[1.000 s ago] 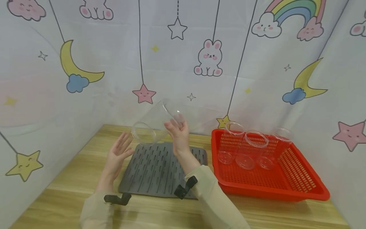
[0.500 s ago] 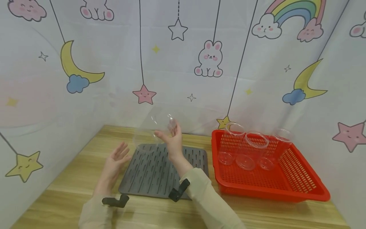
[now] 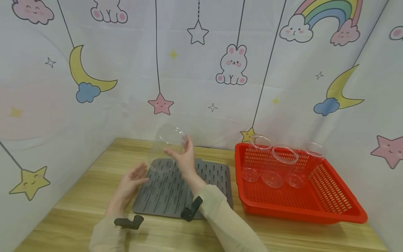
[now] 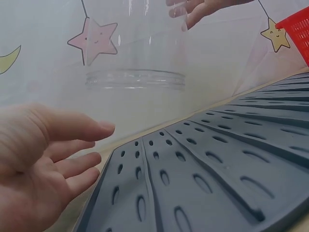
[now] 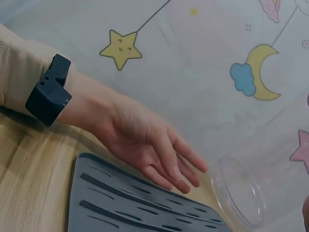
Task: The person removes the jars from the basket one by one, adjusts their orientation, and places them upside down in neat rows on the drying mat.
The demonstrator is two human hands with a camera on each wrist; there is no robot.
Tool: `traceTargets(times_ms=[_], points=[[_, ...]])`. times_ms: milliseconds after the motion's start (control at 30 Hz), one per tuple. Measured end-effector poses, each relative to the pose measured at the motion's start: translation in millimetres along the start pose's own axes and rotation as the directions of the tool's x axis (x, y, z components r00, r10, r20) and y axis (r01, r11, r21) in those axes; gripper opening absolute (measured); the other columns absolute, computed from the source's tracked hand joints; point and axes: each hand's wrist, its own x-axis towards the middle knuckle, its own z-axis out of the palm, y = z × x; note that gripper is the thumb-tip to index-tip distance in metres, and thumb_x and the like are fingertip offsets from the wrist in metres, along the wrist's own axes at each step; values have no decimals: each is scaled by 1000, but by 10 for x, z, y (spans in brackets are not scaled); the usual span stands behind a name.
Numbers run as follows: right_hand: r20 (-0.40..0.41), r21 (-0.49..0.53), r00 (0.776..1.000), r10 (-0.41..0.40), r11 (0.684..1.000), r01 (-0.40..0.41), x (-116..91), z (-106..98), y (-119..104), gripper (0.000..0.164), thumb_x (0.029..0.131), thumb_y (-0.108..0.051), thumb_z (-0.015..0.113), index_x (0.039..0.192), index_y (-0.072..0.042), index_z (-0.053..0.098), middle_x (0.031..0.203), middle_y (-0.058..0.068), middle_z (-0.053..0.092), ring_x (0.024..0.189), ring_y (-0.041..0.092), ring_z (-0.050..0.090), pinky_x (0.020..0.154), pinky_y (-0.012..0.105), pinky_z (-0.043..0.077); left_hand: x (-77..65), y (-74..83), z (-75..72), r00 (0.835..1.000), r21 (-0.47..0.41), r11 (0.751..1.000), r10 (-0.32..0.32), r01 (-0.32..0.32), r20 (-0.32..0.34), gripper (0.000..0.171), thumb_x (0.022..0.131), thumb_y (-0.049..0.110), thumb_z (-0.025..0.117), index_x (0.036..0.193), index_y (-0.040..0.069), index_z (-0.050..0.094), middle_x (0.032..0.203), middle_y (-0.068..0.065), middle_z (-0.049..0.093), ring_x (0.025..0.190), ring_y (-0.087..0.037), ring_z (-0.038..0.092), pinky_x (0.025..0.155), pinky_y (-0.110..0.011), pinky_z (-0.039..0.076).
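Note:
My right hand (image 3: 185,161) grips a clear cylindrical jar (image 3: 162,154) near its upper end, thumb on the near side and fingers at the right. The jar is held with its ringed mouth (image 4: 135,80) facing down, above the back left part of a grey ridged drying mat (image 3: 170,192). In the left wrist view a gap shows between that mouth and the mat. My left hand (image 3: 132,180) is relaxed with nothing in it, beside the mat's left edge, below and left of the jar. The right wrist view shows the left hand's fingers (image 5: 164,154) over the mat.
A red plastic basket (image 3: 292,208) stands on the wooden table (image 3: 78,196) to the right of the mat. Three similar clear jars (image 3: 272,179) stand mouth up in it. A white patterned curtain (image 3: 195,70) closes off the back and sides.
The right hand has brought the jar down and left, turning it from a slant to nearly upright, mouth down, over the mat. The left hand has lowered slightly and stays apart from the jar.

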Motion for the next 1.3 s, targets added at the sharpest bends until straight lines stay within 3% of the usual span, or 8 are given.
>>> traceTargets(times_ms=[267,567,900,1300], points=[[32,-126,999,33,992,-28,20,55,85,99,78,-23,83,156,-15,21,161,8,26,148,28,25,117,49,32,3,-20,7,999,25,999,-23,22,25,74,93,-7,53,154,-6,11,162,-23,12,150,-38,14,122,-47,16],[18,-191,999,32,981,-28,41,84,182,99,77,-21,83,155,-10,23,160,12,28,147,32,27,118,54,28,14,-64,-2,999,39,999,-32,31,37,72,91,-11,50,152,-9,12,160,-26,13,149,-39,15,122,-47,16],[20,-258,999,35,966,-29,50,94,229,99,78,-24,83,154,-6,22,158,15,30,146,33,29,118,52,30,18,-79,5,997,73,995,-70,68,27,72,87,-17,43,152,-9,12,160,-27,13,149,-40,16,121,-46,19],[66,-366,996,53,930,-26,78,138,227,102,76,-29,85,155,-10,23,160,9,29,146,28,30,118,47,32,14,-75,21,997,80,995,-70,67,36,75,84,-21,41,152,-10,11,160,-28,12,149,-40,15,121,-45,19]])
